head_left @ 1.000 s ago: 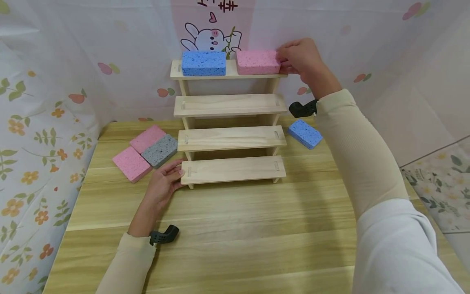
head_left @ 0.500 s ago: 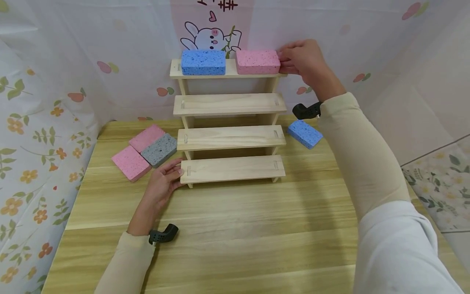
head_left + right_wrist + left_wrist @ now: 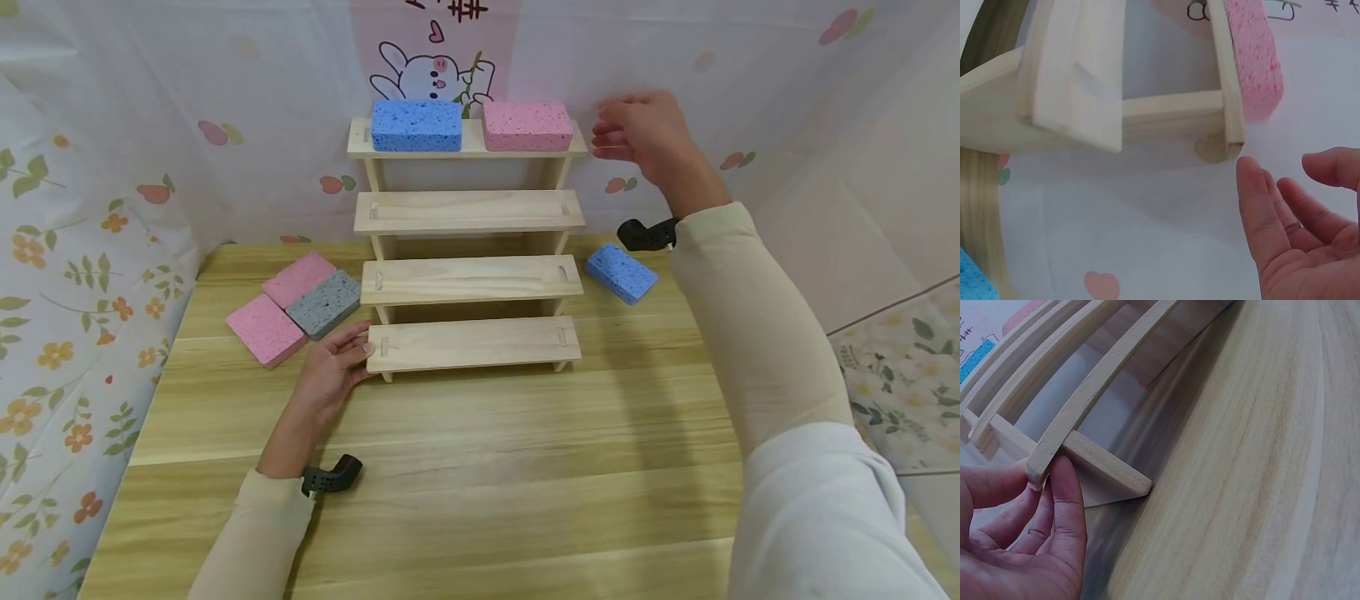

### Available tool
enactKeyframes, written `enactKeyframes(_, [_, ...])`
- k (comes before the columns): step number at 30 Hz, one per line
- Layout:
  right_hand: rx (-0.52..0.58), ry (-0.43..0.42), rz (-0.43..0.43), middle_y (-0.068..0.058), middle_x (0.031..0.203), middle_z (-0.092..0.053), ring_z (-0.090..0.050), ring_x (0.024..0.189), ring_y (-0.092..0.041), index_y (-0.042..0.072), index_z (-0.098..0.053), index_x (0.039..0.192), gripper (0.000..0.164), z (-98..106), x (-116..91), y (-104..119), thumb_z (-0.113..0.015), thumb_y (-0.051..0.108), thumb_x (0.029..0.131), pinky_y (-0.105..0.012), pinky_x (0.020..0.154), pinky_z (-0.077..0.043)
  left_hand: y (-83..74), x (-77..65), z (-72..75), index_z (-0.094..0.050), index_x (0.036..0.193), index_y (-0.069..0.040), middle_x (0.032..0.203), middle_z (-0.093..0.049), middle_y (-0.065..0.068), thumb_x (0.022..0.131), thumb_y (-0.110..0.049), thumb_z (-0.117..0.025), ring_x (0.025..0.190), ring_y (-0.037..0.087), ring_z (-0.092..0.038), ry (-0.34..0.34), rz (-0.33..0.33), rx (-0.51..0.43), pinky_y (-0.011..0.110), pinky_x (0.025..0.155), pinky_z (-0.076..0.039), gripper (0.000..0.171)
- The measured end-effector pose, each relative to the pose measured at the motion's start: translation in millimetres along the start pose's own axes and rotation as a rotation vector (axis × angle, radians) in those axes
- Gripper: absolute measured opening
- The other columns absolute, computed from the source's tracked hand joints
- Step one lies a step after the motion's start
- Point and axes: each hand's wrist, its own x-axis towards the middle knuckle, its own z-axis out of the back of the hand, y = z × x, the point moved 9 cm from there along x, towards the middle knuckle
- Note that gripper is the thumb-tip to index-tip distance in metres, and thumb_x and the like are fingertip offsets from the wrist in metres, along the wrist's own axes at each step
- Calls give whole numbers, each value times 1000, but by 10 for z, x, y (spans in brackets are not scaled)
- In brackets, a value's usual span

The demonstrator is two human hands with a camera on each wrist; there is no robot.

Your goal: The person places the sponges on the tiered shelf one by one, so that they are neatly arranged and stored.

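Note:
A wooden stepped rack stands at the back of the table. Its top step carries a blue sponge on the left and a pink sponge on the right, with a gap between them. My left hand pinches the left end of the lowest step between thumb and fingers; the left wrist view shows this grip close up. Just right of the top step hangs my right hand, apart from the pink sponge. In the right wrist view its fingers are loosely extended and hold nothing.
Left of the rack lie two pink sponges, one nearer and one farther, beside a grey sponge. Another blue sponge lies right of the rack. Patterned cloth hangs behind, close to the top step.
My right hand has let go of the pink sponge and moved to the right, away from it. The pink sponge stays on the top step. My left hand keeps its grip on the rack.

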Motion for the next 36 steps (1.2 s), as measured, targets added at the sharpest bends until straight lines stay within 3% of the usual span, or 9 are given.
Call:
enactKeyframes(11, [138,-17,-67,-8,108,-58,-65,84,-20,8,-54,133,45,244,-70,-252,-67,23,93,-24,66,-57,7,2,10,-37,146,4,102,-62,-2,98,1,-51,86,8,-63,1,6,-7,23,70,-55,50])
enactKeyframes(19, [259,-11,-55,-10,100,-62,-67,76,-21,3,-52,137,53,431,-164,-388,-71,17,89,-27,68,-58,4,1,16,-38,146,3,102,-63,-2,98,1,-51,86,8,-64,2,7,-5,23,70,-56,50])
enactKeyframes(28, [248,11,-79,-8,105,-58,-69,81,-18,4,-41,146,64,582,-291,-600,-69,21,91,-28,69,-58,-7,-13,15,-35,147,5,103,-62,-2,99,0,-51,89,8,-63,6,0,-11,22,72,-55,51])
enactKeyframes(36, [291,-7,-47,-8,102,-61,-69,81,-19,4,-50,134,55,795,-437,-742,-73,21,87,-28,71,-58,8,-4,-7,-36,147,4,100,-63,-4,99,1,-51,87,7,-63,-2,-2,-7,22,71,-55,50])
